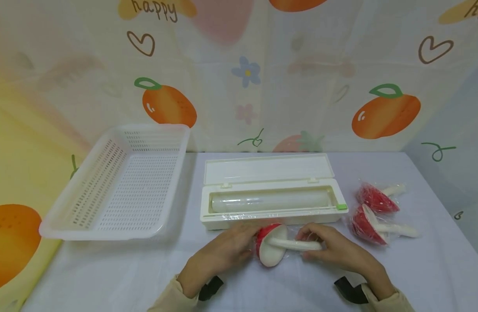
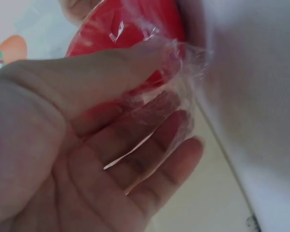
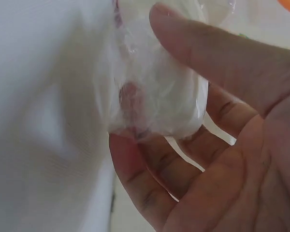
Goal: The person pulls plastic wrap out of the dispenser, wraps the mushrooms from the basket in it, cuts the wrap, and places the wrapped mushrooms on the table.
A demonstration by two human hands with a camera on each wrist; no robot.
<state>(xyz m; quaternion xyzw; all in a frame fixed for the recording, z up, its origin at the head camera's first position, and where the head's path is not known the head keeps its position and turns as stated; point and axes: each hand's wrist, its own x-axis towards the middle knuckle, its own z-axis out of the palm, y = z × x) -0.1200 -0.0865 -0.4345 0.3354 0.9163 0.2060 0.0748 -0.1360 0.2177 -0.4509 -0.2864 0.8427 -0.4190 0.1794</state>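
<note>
A mushroom (image 1: 273, 253) with a red cap and a white stem lies sideways between both hands, wrapped in clear film. My left hand (image 1: 228, 248) holds it at the cap. In the left wrist view, the thumb presses loose film (image 2: 186, 72) against the red cap (image 2: 145, 24), with the other fingers behind. At the stem end, my right hand (image 1: 334, 248) grips the wrapped white stem (image 3: 181, 96), thumb on one side and fingers curled on the other. Just behind the hands stands an open white cling film box (image 1: 262, 219) with a film roll (image 1: 270, 202) inside.
A white perforated basket (image 1: 102, 235) stands at the left. Two more film-wrapped red mushrooms lie at the right, one farther back (image 1: 375, 200) and one nearer (image 1: 365, 226). The box's lid (image 1: 266, 169) is tipped back, and a green slider (image 1: 342, 207) sits at its right end.
</note>
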